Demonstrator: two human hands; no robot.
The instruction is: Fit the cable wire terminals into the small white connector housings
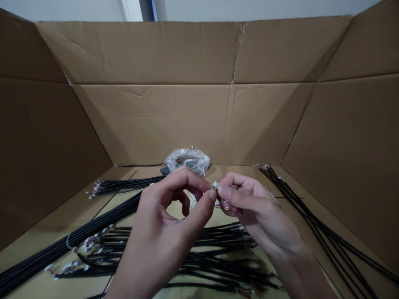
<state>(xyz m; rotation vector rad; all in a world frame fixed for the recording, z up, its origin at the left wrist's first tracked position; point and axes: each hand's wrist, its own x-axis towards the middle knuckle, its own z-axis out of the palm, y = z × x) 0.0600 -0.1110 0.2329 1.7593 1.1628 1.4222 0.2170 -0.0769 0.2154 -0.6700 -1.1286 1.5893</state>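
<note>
Closest to the camera, both hands meet over the middle of the cardboard floor, at a small white connector (215, 185). The left hand (165, 232) comes up from below, its thumb and forefinger pinched on the connector's near left side, the other fingers curled. The right hand (258, 207) grips the connector's right side between thumb and forefinger; thin coloured wires (223, 205) show just under that thumb.

From the left, a thick bundle of black cables (104, 221) slants up towards the left hand, with a thinner cable bundle (131, 184) beyond it. Loose black cables (215, 244) with wired ends lie below the hands. Behind the fingers sit small white pieces (193, 201) and, farther back, a clear plastic bag (199, 161). At right, several long cables (307, 215) run alongside the cardboard wall (352, 158).
</note>
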